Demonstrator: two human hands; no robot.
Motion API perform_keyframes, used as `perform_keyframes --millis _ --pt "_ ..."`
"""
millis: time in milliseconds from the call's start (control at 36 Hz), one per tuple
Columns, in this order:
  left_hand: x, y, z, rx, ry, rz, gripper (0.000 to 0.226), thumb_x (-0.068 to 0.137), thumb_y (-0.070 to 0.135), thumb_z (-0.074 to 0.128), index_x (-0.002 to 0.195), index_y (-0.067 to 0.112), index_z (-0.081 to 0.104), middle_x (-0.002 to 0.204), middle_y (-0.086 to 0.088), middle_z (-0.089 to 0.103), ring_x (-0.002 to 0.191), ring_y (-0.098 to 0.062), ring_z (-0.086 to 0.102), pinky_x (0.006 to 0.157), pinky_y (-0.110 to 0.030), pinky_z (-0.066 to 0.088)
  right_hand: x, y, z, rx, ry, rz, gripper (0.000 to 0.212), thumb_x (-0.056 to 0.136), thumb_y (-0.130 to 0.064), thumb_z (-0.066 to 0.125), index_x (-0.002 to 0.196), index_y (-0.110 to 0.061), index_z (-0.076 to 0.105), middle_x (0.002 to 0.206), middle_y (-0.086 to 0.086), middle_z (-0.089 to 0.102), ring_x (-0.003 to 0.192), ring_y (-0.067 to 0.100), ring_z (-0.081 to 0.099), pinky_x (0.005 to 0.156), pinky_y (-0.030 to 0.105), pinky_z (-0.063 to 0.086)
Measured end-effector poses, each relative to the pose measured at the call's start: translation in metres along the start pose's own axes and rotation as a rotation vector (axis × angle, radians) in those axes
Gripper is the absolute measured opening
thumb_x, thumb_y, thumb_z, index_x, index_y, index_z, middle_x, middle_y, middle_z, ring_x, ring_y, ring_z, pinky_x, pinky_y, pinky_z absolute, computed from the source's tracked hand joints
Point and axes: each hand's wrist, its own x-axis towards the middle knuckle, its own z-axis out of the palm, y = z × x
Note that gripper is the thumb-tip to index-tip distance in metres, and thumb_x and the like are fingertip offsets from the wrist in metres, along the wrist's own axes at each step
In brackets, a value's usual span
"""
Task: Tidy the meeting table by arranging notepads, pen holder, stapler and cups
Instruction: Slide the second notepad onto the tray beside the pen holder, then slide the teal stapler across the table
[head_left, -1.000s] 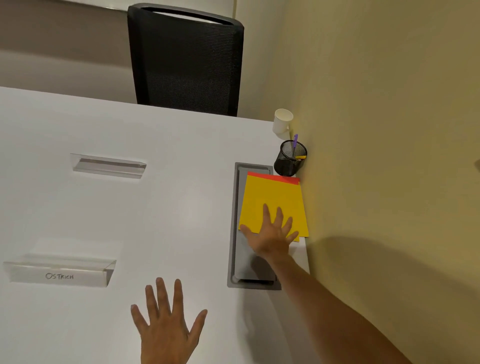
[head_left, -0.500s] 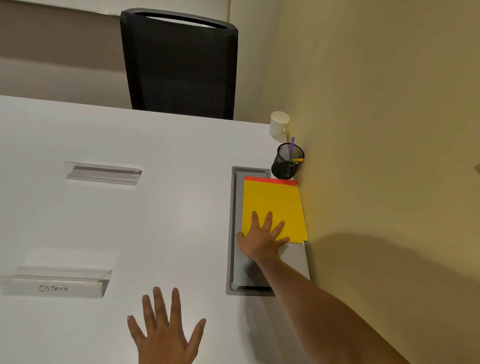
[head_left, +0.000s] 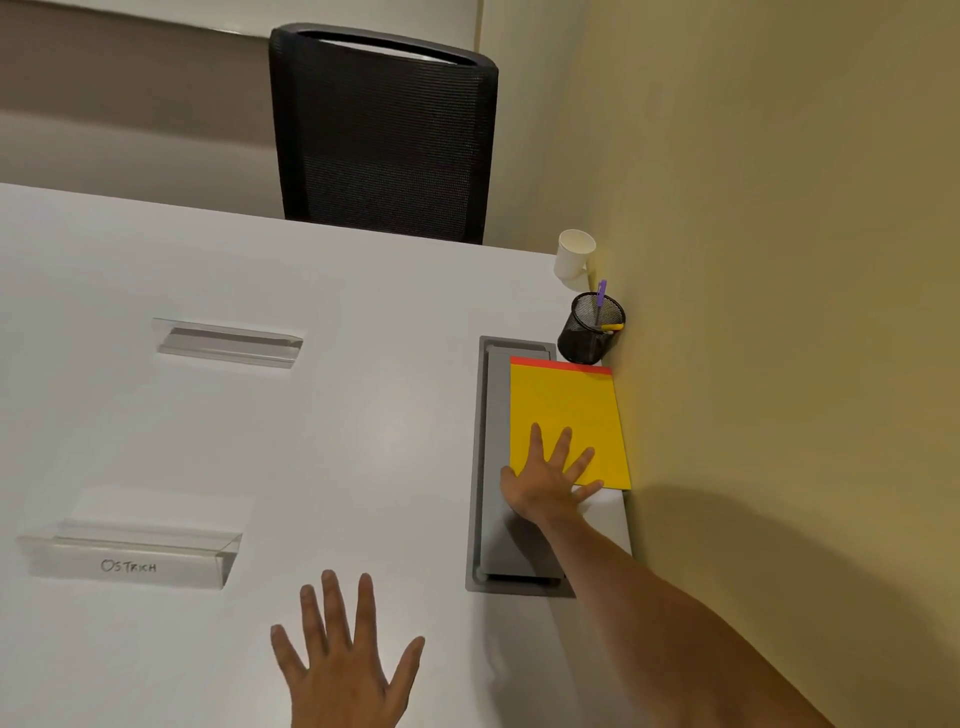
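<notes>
The notepad (head_left: 563, 405) is yellow with a red top strip. The pen holder (head_left: 589, 335) is black mesh, holding a purple pen (head_left: 601, 293). The paper cup (head_left: 573, 258) and surface (head_left: 311, 415) are white; the chair (head_left: 382, 135) is black mesh.

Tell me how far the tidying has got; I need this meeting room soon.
Looks done: white cup and pen holder stand in line along the wall. In hand: the right hand lies flat on the yellow notepad, squaring it beside the wall; the left hand rests open on the table. Left: no stapler in view.
</notes>
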Motion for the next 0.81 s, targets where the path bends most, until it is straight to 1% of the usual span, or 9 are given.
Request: perform_keyframes --millis 194,333,472,556,611,667,722,778,806 --pt "0.001 -0.003 0.005 -0.006 -0.001 0.008 0.095 0.082 0.082 0.023 0.148 0.017 0.044 0.159 -0.022 0.03 0.146 -0.045 0.027 0.112 -0.072 0.013 0.003 0.0 0.006 -0.008 0.001 0.003 0.086 0.096 -0.058 0.044 0.158 -0.04 -0.013 0.164 0.008 -0.031 0.146 0.047 -0.031 0.113 0.074 -0.011" --pt "0.001 -0.003 0.006 0.012 -0.002 0.025 0.094 0.08 0.079 0.033 0.149 0.016 0.043 0.16 -0.023 0.027 0.147 -0.046 0.025 0.113 -0.072 0.014 -0.001 0.0 0.007 -0.035 0.039 -0.025 0.088 0.095 -0.06 0.042 0.158 -0.036 -0.014 0.165 0.011 -0.028 0.146 0.048 -0.03 0.114 0.071 -0.012" --pt "-0.001 -0.007 0.006 0.022 -0.052 0.033 0.093 0.084 0.079 0.03 0.152 0.016 0.037 0.161 -0.024 0.022 0.149 -0.047 0.019 0.112 -0.073 0.012 -0.025 -0.013 0.014 -0.151 0.149 -0.199 0.091 0.096 -0.062 0.043 0.159 -0.03 -0.014 0.167 0.013 -0.021 0.148 0.048 -0.025 0.117 0.066 -0.009" --pt "0.0 -0.005 0.0 0.011 -0.069 0.045 0.095 0.085 0.08 0.024 0.153 0.015 0.034 0.16 -0.026 0.025 0.147 -0.049 0.023 0.109 -0.075 0.017 -0.047 -0.029 0.025 -0.236 0.187 -0.341 0.09 0.097 -0.06 0.043 0.159 -0.03 -0.014 0.168 0.011 -0.018 0.151 0.042 -0.024 0.119 0.062 -0.008" --pt "-0.002 -0.007 -0.006 -0.004 -0.072 0.052 0.097 0.084 0.083 0.02 0.155 0.018 0.022 0.16 -0.024 0.024 0.15 -0.045 0.015 0.11 -0.073 0.017 -0.064 -0.041 0.035 -0.263 0.2 -0.435 0.088 0.097 -0.058 0.043 0.159 -0.03 -0.013 0.169 0.01 -0.015 0.152 0.04 -0.022 0.121 0.06 -0.008" --pt "-0.003 -0.015 -0.011 -0.013 -0.078 0.08 0.099 0.081 0.087 0.02 0.155 0.023 0.0 0.166 -0.019 0.003 0.15 -0.034 -0.007 0.113 -0.067 0.006 -0.081 -0.054 0.046 -0.25 0.212 -0.501 0.087 0.097 -0.057 0.043 0.16 -0.031 -0.011 0.169 0.009 -0.013 0.152 0.038 -0.021 0.121 0.059 -0.008" --pt "-0.003 -0.029 -0.014 0.015 -0.049 0.16 0.1 0.08 0.091 0.019 0.15 0.032 -0.023 0.16 -0.003 -0.027 0.146 -0.027 -0.022 0.115 -0.062 -0.003 -0.099 -0.07 0.056 -0.219 0.213 -0.564 0.086 0.097 -0.055 0.044 0.16 -0.031 -0.009 0.169 0.007 -0.013 0.152 0.036 -0.022 0.121 0.056 -0.01" --pt "-0.007 -0.045 -0.019 0.046 -0.039 0.226 0.097 0.08 0.091 0.015 0.143 0.037 -0.035 0.153 0.008 -0.037 0.143 -0.024 -0.03 0.116 -0.063 -0.004 -0.118 -0.086 0.066 -0.195 0.207 -0.642 0.084 0.097 -0.052 0.045 0.16 -0.032 -0.007 0.169 0.005 -0.013 0.152 0.034 -0.023 0.122 0.055 -0.012" --pt "-0.01 -0.052 -0.022 0.063 -0.037 0.232 0.096 0.08 0.09 0.014 0.143 0.037 -0.035 0.152 0.008 -0.037 0.143 -0.026 -0.03 0.115 -0.063 -0.003 -0.128 -0.095 0.07 -0.188 0.208 -0.685 0.083 0.098 -0.052 0.046 0.16 -0.033 -0.006 0.169 0.004 -0.013 0.153 0.033 -0.022 0.121 0.054 -0.014"
